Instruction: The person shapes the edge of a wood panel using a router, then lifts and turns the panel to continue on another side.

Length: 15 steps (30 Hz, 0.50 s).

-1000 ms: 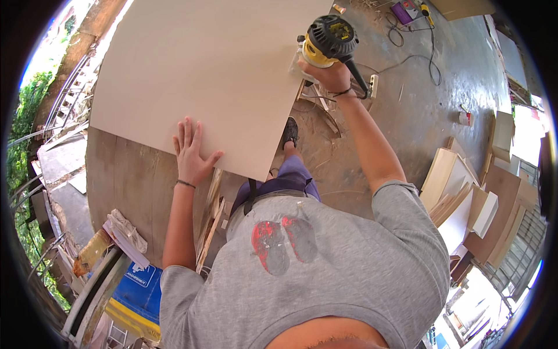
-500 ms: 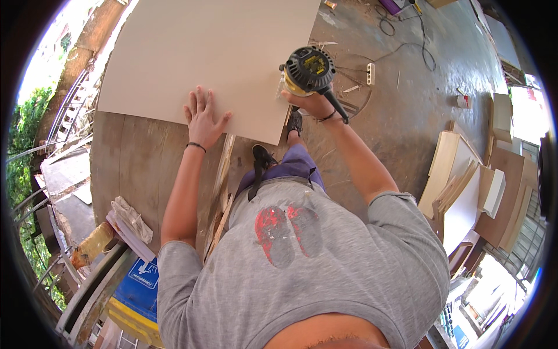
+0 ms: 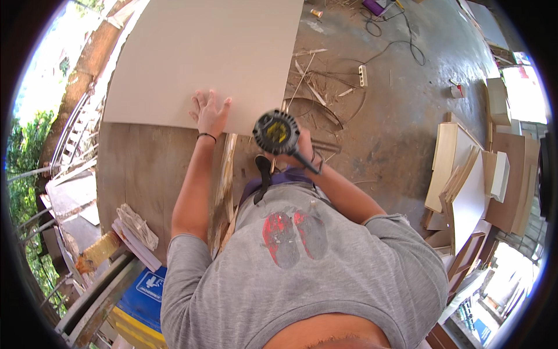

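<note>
A large pale grey board [image 3: 197, 52] lies flat on a brown workbench top [image 3: 151, 166], its near edge running across in front of me. My left hand [image 3: 211, 116] rests on the board close to that edge, fingers spread and wrist raised. A trim router [image 3: 276, 132] with a black ribbed top and a dark cord is gripped in my right hand [image 3: 302, 145]. It sits at the board's near right corner and covers that corner. The router's base and bit are hidden beneath its body.
Wood offcuts and strips [image 3: 311, 84] litter the floor right of the board. A white power strip [image 3: 362, 75] and a black cable [image 3: 410, 43] lie farther right. Stacked panels [image 3: 459, 180] stand at the right. A blue and yellow box [image 3: 139, 299] is at the lower left.
My right hand has brought the router toward me and left, from the board's right edge to its near corner. My left hand has shifted slightly, its wrist lifting.
</note>
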Each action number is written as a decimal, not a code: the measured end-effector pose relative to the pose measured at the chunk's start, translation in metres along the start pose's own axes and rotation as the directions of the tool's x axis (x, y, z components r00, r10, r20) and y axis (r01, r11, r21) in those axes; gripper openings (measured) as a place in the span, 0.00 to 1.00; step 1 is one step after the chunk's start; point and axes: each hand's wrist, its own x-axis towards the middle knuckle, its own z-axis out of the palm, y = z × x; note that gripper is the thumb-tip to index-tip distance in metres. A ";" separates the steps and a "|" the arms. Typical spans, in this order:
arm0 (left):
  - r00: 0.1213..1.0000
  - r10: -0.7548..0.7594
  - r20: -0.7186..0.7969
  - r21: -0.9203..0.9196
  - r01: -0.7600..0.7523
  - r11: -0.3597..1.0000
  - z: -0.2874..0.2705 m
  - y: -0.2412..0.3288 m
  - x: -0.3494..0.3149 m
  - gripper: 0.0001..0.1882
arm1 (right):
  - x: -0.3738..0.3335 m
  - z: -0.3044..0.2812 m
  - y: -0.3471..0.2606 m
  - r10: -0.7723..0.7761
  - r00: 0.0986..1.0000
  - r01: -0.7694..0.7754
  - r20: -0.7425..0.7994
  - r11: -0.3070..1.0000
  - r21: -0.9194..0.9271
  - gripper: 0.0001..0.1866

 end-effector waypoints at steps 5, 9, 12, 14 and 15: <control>0.998 0.033 -0.062 -0.160 -0.043 0.986 0.036 0.028 -0.005 0.36 | -0.026 -0.007 -0.008 0.035 0.998 -0.028 -0.043 0.988 0.152 0.42; 0.966 0.256 0.041 0.064 -0.258 0.964 0.047 0.092 -0.050 0.41 | -0.035 -0.050 -0.015 0.089 0.981 -0.089 -0.170 0.996 0.004 0.32; 0.949 0.302 0.093 0.207 -0.315 0.926 0.036 0.102 -0.065 0.44 | -0.036 -0.077 0.002 0.145 0.955 -0.140 -0.260 0.989 0.036 0.21; 0.942 0.318 0.107 0.245 -0.335 0.910 0.036 0.097 -0.065 0.45 | -0.036 -0.099 0.018 0.141 0.908 -0.118 -0.394 0.990 0.082 0.19; 0.940 0.318 0.124 0.250 -0.340 0.907 0.035 0.096 -0.066 0.45 | -0.036 -0.111 0.013 0.137 0.882 -0.141 -0.451 0.990 0.025 0.20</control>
